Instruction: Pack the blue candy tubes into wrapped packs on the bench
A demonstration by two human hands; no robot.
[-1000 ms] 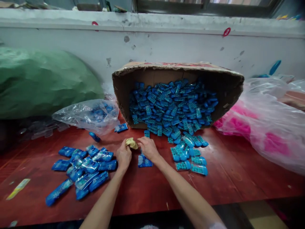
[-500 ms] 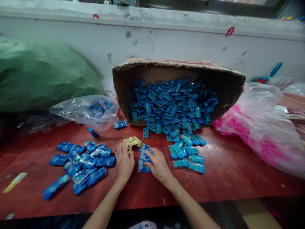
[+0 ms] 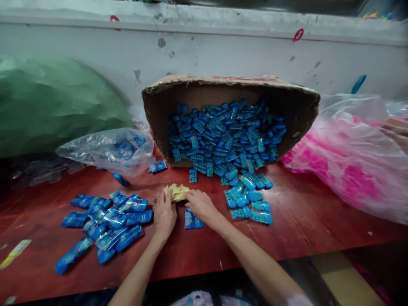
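My left hand point(image 3: 165, 213) and my right hand point(image 3: 200, 204) meet over a crumpled yellow bundle point(image 3: 176, 191) on the red table point(image 3: 302, 221); both sets of fingers pinch it. Under my right wrist lies a small stack of blue packets point(image 3: 192, 221). A cardboard box point(image 3: 229, 87) lies tipped on its side behind, spilling many blue blister strips point(image 3: 223, 136). A few strips point(image 3: 250, 204) lie on the table right of my right hand. Left of my left hand is a pile of wrapped blue packets point(image 3: 108, 221).
A clear plastic bag point(image 3: 105, 148) with blue items lies left of the box, beside a big green sack point(image 3: 54, 102). A bag of pink goods point(image 3: 350, 165) fills the right side. Another person's hand point(image 3: 397, 131) shows at the far right edge. The wall point(image 3: 204, 51) stands close behind.
My right hand has left the stack of blue packets and moved up to the yellow bundle, joining my left hand on it. The view has shifted slightly.
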